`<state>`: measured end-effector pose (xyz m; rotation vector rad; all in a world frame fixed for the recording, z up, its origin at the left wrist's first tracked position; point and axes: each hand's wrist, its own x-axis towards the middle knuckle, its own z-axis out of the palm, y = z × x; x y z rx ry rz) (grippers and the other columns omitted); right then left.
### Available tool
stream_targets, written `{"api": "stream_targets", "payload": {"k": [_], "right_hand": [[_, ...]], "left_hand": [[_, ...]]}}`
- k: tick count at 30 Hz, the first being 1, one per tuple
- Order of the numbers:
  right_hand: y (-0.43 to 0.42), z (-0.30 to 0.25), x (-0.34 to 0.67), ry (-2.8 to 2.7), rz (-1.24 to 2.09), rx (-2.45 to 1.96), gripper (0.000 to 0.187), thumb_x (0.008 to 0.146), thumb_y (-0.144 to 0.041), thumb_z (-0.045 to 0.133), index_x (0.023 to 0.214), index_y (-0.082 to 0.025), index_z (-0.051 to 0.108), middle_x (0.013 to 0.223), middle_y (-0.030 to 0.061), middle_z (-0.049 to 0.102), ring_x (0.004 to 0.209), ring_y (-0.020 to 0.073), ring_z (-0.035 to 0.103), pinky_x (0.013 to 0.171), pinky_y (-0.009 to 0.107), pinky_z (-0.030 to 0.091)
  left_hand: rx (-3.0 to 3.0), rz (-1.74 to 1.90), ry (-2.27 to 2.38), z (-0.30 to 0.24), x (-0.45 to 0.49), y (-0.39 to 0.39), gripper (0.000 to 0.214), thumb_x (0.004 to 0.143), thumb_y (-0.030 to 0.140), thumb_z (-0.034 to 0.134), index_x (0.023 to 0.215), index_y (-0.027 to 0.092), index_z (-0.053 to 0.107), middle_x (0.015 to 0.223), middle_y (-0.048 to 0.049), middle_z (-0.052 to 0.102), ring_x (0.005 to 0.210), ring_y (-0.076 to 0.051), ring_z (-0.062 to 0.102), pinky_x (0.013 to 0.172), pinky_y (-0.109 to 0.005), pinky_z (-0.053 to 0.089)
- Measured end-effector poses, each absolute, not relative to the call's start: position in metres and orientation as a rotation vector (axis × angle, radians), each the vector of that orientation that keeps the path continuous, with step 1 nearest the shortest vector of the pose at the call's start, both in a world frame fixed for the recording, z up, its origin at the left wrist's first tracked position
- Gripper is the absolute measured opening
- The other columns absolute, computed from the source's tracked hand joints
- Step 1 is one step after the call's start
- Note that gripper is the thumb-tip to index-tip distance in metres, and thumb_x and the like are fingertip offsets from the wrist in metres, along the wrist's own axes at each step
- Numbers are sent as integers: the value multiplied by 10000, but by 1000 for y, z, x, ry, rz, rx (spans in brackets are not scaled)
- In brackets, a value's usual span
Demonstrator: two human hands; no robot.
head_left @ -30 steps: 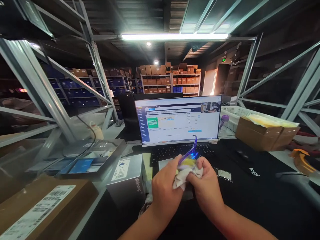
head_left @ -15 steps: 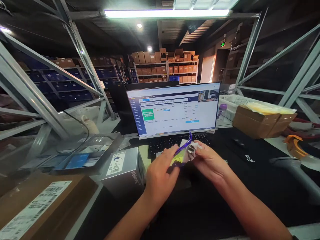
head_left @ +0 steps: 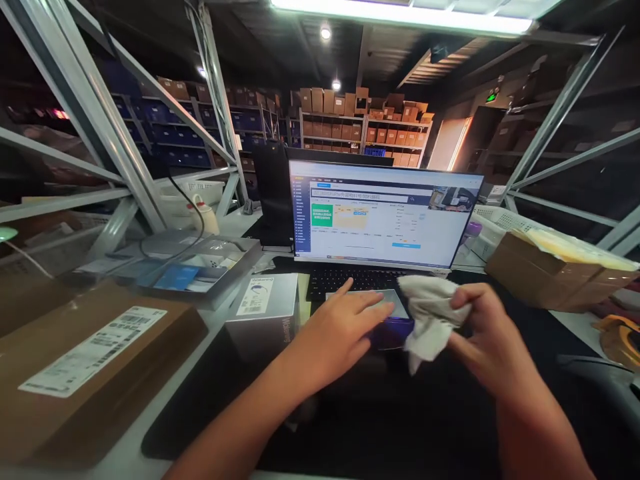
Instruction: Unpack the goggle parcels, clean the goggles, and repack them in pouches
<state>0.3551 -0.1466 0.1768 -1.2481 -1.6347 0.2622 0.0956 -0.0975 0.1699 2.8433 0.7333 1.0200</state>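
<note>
My left hand (head_left: 336, 328), fingers spread, lies just left of the purple item (head_left: 395, 332), nearer than my right hand (head_left: 497, 343), gripping the cloth (head_left: 431, 312).

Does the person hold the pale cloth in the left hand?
No, the right hand holds the pale cloth, and the left hand is spread beside it.

The left hand (head_left: 340, 330) spreads its fingers over a flat box (head_left: 400, 307), just beside a blurred purple thing (head_left: 395, 332). The right hand (head_left: 485, 327) pinches a crumpled cloth (head_left: 431, 313). Beyond stand a keyboard (head_left: 330, 283) and monitor (head_left: 370, 227).
</note>
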Motion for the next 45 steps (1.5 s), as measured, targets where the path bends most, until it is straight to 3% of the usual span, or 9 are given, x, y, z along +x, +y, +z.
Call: {"api": "stream_targets", "payload": {"k": [4,10,13,20,27,29,34,40,45], "right_hand": [[-148,175,335,-2015,312,-1359,373,827,-190,635,1149,-286,474,964,-12,659,760,164,626,683,263,495],[-141,171,335,-1956,116,-1366,665,835,-250,659,1430,-332,373,1257,50,633,1032,230,656,851,342,526],[-141,168,337,-1881,-54,-1380,622,797,-242,682,1374,-330,469,1112,35,689,893,231,677,746,335,535],[-142,171,341,-1986,-20,-1213,386,824,-147,632,1154,-346,648,1102,-16,737,985,214,697,860,334,539],[-142,174,351,-1952,127,-1297,724,840,-249,682,1494,-326,382,1453,69,556,1266,269,593,1026,392,508],[-144,172,343,-1959,169,-1305,730,872,-244,641,1517,-336,314,1452,75,542,1240,254,609,1002,380,523],[-146,169,323,-2025,86,-1289,488,894,-175,573,1345,-331,472,1289,47,633,1137,225,650,945,347,538],[-147,166,320,-1740,-68,-1364,733,763,-299,744,1404,-266,390,1253,112,580,996,260,640,854,417,557],[-150,165,318,-1615,-114,-1379,568,727,-240,767,1222,-260,490,1071,49,577,799,191,622,719,361,567]], "left_hand": [[2819,1143,755,167,101,-98,568,775,10,596,1313,191,602,1304,-90,683,1209,-227,645,1158,-567,425],[2739,1508,918,161,100,-91,400,730,42,674,1120,131,675,1110,-91,760,1013,-243,722,1078,-547,521],[2756,1536,930,160,100,-90,399,721,33,693,1103,150,684,1084,-70,764,979,-227,724,1076,-537,526],[2779,1482,897,161,100,-92,435,714,18,719,1124,158,679,1089,-62,756,981,-217,715,1105,-537,497],[2772,1476,843,158,102,-89,433,740,-11,678,1138,160,676,1119,-71,741,1062,-213,689,1158,-540,435],[2763,1480,804,156,105,-91,431,757,-14,651,1146,171,674,1138,-70,735,1090,-209,679,1168,-539,421],[2712,1454,767,155,109,-95,403,781,-1,607,1135,178,680,1126,-62,736,1067,-203,682,1162,-528,428],[2779,1420,712,159,109,-95,343,819,7,596,1112,167,678,1178,-67,723,1142,-212,652,1203,-555,359],[2894,1460,694,161,111,-99,229,925,55,541,1087,154,669,1183,-64,726,1147,-204,649,1223,-542,328]]}}
